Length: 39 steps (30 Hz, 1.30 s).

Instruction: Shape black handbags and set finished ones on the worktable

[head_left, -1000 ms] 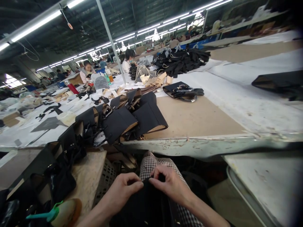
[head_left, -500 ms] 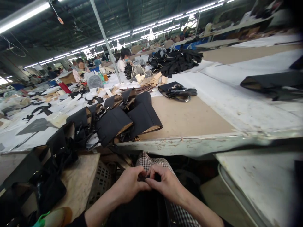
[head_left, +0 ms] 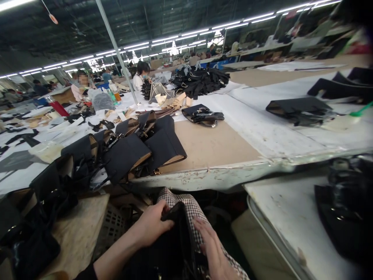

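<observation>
A black leather bag (head_left: 171,249) rests on my lap over checked trousers (head_left: 190,206). My left hand (head_left: 151,227) is closed on the bag's upper edge, with the thumb over the top. On the bag's right side lies my right hand (head_left: 214,252), fingers stretched along it and lying flat. A row of black bags with tan lining (head_left: 140,149) lies overlapping on the worktable (head_left: 221,146) just beyond my knees.
A white bench (head_left: 291,210) with dark bags (head_left: 344,210) stands at the right. Another black bag (head_left: 297,109) and a small one (head_left: 201,114) lie farther back. Black bags (head_left: 40,202) fill the left. A heap of black pieces (head_left: 201,79) and other workers sit far off.
Both hands were pinching together at the bag's top edge. Now the right hand has slid down flat along the bag's side, and the view has swung to the right.
</observation>
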Each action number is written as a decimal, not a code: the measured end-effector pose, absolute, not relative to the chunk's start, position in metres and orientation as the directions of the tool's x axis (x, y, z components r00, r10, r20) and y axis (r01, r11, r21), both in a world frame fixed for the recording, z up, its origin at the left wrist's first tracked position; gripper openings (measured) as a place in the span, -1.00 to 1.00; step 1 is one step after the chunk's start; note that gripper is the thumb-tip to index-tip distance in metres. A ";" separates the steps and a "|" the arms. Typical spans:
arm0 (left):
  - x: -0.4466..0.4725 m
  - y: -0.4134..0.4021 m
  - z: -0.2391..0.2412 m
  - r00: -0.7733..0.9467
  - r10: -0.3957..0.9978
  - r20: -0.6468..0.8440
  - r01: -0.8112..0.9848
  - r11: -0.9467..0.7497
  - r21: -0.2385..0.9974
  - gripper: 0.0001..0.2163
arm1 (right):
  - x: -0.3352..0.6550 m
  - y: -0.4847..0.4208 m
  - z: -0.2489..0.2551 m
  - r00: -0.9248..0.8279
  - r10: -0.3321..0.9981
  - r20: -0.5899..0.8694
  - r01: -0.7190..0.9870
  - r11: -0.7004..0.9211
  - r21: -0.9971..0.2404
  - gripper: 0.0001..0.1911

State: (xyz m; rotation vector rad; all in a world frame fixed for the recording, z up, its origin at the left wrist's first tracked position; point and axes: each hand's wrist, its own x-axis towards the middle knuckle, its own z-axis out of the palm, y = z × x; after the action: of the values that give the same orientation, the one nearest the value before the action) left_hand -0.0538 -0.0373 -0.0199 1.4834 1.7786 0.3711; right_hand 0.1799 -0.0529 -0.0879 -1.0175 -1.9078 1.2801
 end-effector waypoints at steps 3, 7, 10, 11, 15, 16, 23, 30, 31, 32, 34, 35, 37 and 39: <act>-0.048 -0.035 -0.017 0.053 0.923 -0.381 0.700 0.238 0.673 -0.80 | 0.188 -0.062 -0.092 -0.532 0.847 0.013 0.377 0.251 -0.892 0.05; -0.053 -0.037 0.003 0.116 0.918 -0.379 0.730 0.181 0.659 -0.88 | 0.218 -0.043 -0.056 -0.595 0.801 -0.071 0.360 0.187 -0.914 -0.17; -0.066 -0.039 0.030 0.163 0.913 -0.375 0.751 0.132 0.647 -0.90 | 0.254 -0.022 -0.019 -0.652 0.742 -0.156 0.307 0.071 -0.949 -0.28; -0.071 -0.040 0.039 0.200 0.900 -0.386 0.753 0.111 0.648 -0.92 | 0.265 -0.016 -0.010 -0.676 0.716 -0.174 0.272 0.023 -0.962 -0.27; -0.077 -0.042 0.050 0.460 0.717 -0.524 0.714 0.052 0.698 -0.89 | 0.290 0.004 0.000 -0.775 0.584 -0.240 0.205 -0.127 -0.971 -0.33; -0.076 -0.042 0.047 0.499 0.672 -0.547 0.709 0.046 0.703 -0.90 | 0.291 0.008 -0.003 -0.791 0.552 -0.263 0.217 -0.148 -0.965 -0.39; -0.050 -0.032 0.003 0.481 0.689 -0.542 0.511 0.282 0.812 -0.39 | 0.275 0.018 -0.021 -0.791 0.491 -0.365 0.292 -0.221 -0.930 -0.70; -0.041 -0.024 -0.006 0.448 0.650 -0.614 0.394 0.473 0.788 -0.70 | 0.260 0.023 -0.028 -0.764 0.495 -0.415 0.285 -0.317 -0.904 -0.66; -0.041 -0.024 -0.005 0.440 0.648 -0.622 0.393 0.484 0.782 -0.73 | 0.258 0.023 -0.031 -0.760 0.507 -0.407 0.273 -0.320 -0.907 -0.66; -0.040 -0.024 -0.003 0.429 0.651 -0.626 0.388 0.494 0.779 -0.75 | 0.257 0.024 -0.034 -0.756 0.524 -0.392 0.258 -0.312 -0.914 -0.66; -0.040 -0.025 -0.001 0.417 0.665 -0.620 0.376 0.495 0.783 -0.78 | 0.255 0.023 -0.038 -0.750 0.562 -0.348 0.234 -0.266 -0.935 -0.66; -0.039 -0.025 0.000 0.416 0.670 -0.615 0.374 0.491 0.787 -0.79 | 0.255 0.023 -0.039 -0.747 0.577 -0.329 0.231 -0.238 -0.943 -0.67; -0.038 -0.026 0.001 0.415 0.680 -0.605 0.378 0.476 0.794 -0.80 | 0.255 0.022 -0.040 -0.736 0.607 -0.298 0.238 -0.180 -0.954 -0.68; -0.038 -0.027 0.000 0.414 0.694 -0.589 0.397 0.445 0.803 -0.80 | 0.254 0.020 -0.038 -0.714 0.641 -0.281 0.255 -0.137 -0.957 -0.71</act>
State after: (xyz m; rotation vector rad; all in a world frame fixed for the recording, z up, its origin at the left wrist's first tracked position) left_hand -0.0375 -0.0267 0.0002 1.1631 1.1957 0.2524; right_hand 0.2543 0.0201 -0.0385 -1.0068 -1.8468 1.9249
